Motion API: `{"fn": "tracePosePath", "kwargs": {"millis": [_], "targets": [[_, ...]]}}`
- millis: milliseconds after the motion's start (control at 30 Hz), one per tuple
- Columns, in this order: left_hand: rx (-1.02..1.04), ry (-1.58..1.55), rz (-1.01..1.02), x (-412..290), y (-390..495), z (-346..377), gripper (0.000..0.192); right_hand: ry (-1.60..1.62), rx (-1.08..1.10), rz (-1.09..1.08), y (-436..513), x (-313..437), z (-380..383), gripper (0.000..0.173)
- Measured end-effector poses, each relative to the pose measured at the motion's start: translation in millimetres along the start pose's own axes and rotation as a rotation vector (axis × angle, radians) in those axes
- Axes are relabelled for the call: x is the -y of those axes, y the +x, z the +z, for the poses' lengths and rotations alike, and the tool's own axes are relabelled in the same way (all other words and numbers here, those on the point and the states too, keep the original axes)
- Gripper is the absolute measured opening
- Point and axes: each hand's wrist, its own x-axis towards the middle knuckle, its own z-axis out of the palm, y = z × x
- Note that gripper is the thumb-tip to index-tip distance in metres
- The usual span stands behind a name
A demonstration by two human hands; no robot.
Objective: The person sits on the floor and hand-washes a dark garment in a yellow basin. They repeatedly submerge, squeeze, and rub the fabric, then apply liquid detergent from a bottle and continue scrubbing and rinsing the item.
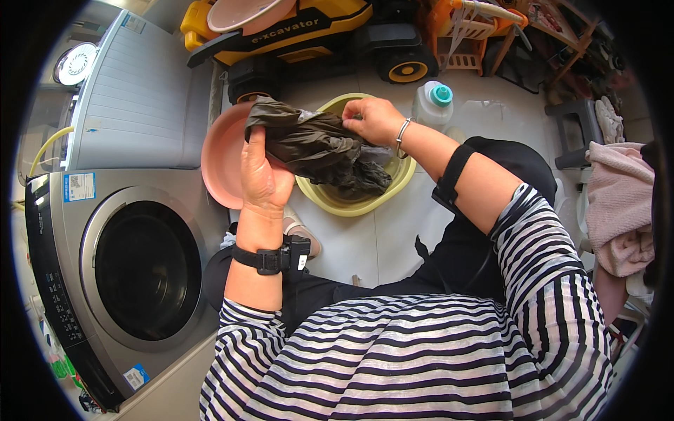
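Observation:
A wet, dark olive cloth garment (321,147) stretches between my hands above a yellow plastic basin (363,209). My left hand (266,173) holds its left end, with the thumb in front and the cloth draped over the fingers. The lower right part of the garment hangs down into the basin. My right hand (373,121) is at the garment's upper right edge, fingertips bent against the cloth; the exact pinch is partly hidden. Behind my left hand stands a pink plastic basin (224,158), which overlaps the yellow one in view.
A front-loading washing machine (147,268) stands at left beside a grey-white appliance (142,89). Beyond the basins is a yellow-black toy excavator (316,37). A bottle with a teal cap (434,105) stands near my right forearm. At right are a grey stool (574,129) and a pink towel (618,205).

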Motion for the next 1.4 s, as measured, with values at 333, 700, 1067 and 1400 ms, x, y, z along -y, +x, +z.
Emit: {"fn": "tracePosePath", "kwargs": {"millis": [333,700,1067,1400], "targets": [[-0.261,0.236,-0.024,8.7,6.6,-28.4,0.041,0.751,-0.239,0.352,12.8,4.4,-44.8,0.015],[-0.225,0.413,-0.004,30.8,14.2,-32.2,0.055,1.497,-0.194,0.342,11.2,40.0,-90.1,0.022],[0.056,0.07,-0.521,57.8,-3.3,2.6,0.096,2.038,0.335,0.174,5.3,95.1,-50.9,0.026],[-0.271,-0.205,-0.516,50.8,7.6,-24.7,0.043,0.686,-0.467,0.052,1.2,71.1,-7.4,0.019]]}}
